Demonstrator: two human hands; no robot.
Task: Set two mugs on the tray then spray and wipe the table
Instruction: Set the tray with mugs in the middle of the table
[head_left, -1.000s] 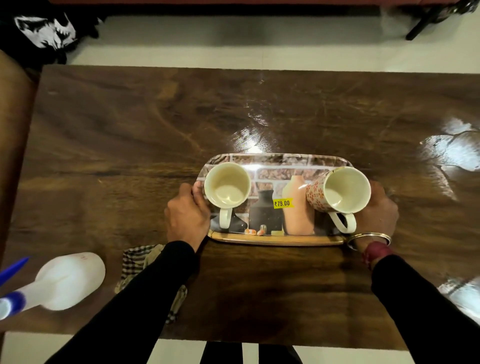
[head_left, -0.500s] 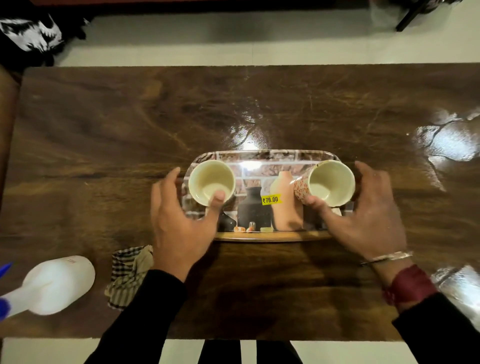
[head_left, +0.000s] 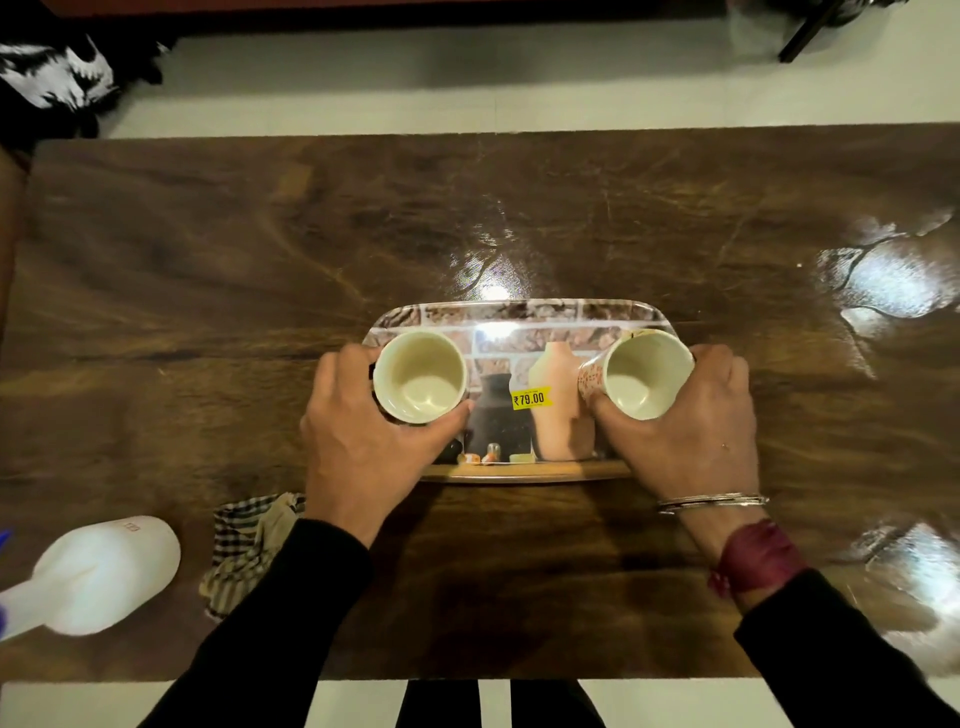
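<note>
The left hand (head_left: 363, 441) curls around the plain mug (head_left: 420, 376): the thumb lies on the wall at 5 o'clock of the mug and the fingers wrap it from 9 o'clock. The right hand (head_left: 691, 431) holds the flowered mug (head_left: 644, 374) in the same manner, with the thumb at 7 o'clock and the fingers around the wall at 3 o'clock. Both mugs have their mouths up, and they are inside the tray (head_left: 519, 312), the plain one at its 9 o'clock end and the flowered one at its 3 o'clock end. I cannot tell if their bottoms touch the tray. Between them a yellow price sticker (head_left: 530, 399) sits on the tray. The tray lies near the middle of the wooden table (head_left: 467, 218). At 7 o'clock from the tray a checked cloth (head_left: 249, 545) is crumpled, partly under the left sleeve. Further out at 8 o'clock, a white spray bottle (head_left: 104, 571) lies on its side.
</note>
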